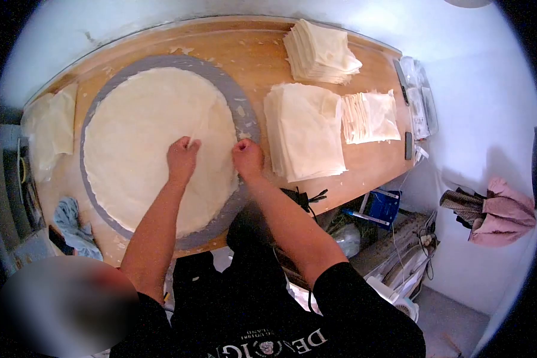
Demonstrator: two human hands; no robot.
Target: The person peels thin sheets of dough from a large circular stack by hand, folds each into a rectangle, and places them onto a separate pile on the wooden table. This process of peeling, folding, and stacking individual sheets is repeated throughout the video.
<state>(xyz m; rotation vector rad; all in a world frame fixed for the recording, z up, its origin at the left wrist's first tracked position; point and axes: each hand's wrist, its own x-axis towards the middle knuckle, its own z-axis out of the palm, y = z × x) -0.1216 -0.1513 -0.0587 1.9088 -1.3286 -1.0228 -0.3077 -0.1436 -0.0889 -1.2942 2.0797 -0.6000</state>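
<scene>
A large, thin, pale round dough sheet point(137, 119) lies flat over a grey round mat point(252, 119) on the wooden table. My left hand point(183, 158) is closed in a pinch on the sheet's surface, right of its middle, where a slight crease runs up from the fingers. At the sheet's right edge, my right hand point(247, 159) is curled closed, thumb against fingers, gripping the rim. What lies inside the curled fingers is mostly hidden.
Right of the mat are a big stack of square sheets point(304, 131), a taller stack point(321, 52) behind it and a smaller pile point(373, 116). Folded sheets point(52, 128) lie at the left, a blue cloth point(74, 227) at the near left. Dough scraps dot the wooden table point(364, 170).
</scene>
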